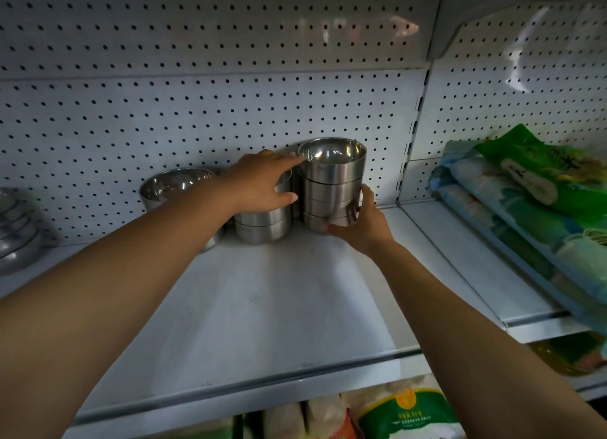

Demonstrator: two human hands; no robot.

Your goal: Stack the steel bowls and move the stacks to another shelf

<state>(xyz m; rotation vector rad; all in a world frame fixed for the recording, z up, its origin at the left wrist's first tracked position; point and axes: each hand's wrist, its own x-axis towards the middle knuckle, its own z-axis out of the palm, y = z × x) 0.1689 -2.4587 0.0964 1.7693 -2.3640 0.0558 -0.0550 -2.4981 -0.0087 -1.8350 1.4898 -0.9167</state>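
Two bare forearms are stretched up from the near edge toward the back of the shelf (262,307). There, close to the pegboard (197,110), the tall stack (331,189) of nested steel bowls is found. Its base is cupped by the right hand (358,223), with the thumb on the wall and the fingers curled under the lowest bowl. The left hand (259,182) is spread with straight fingers, one fingertip laid on the top rim, and it is held over the short stack (262,228) just beside.

For a clean lift, the weight is best carried from below and the top steadied, so that the bowls are kept upright and the short stack is not knocked.

The top bowl is seen empty, as is a loose bowl (174,185) farther left. Bags (525,192) are heaped on the neighbouring shelf at right.
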